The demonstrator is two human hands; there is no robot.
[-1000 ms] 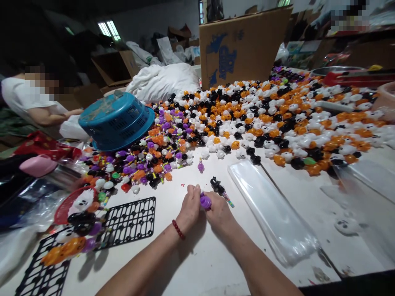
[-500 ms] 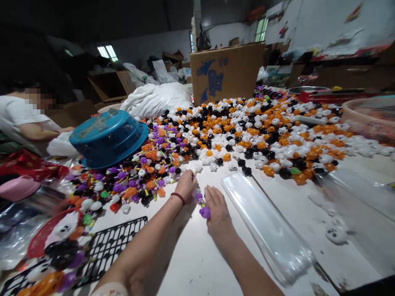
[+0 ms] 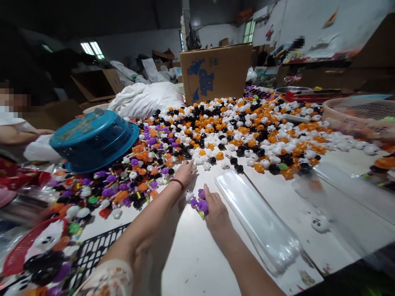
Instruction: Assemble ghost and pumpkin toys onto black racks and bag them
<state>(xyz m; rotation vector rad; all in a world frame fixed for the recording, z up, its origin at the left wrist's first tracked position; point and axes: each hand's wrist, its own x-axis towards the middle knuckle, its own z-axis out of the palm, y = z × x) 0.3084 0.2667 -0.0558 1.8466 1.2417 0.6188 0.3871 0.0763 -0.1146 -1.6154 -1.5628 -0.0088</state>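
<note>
The right hand (image 3: 217,209) is resting low over the table (image 3: 191,257), its thumb side touching the purple toys (image 3: 202,205), which are lying at its 10 o'clock. Whether it is pinching them, I cannot tell. A white toy (image 3: 188,196) is lying just beside them, on their 10 o'clock side. The left hand (image 3: 186,176) is pointing to 12 o'clock, its fingertips sitting at the near edge of the pile (image 3: 212,131); its grip I cannot tell either. A bracelet (image 3: 177,181) is circling its wrist. Bags (image 3: 256,222) are lying flat at the right hand's 3 o'clock. From the left hand, an overturned basket (image 3: 92,139) is sitting at 10 o'clock and a grid (image 3: 98,246) is lying at 8 o'clock, partly hidden by the forearm.
</note>
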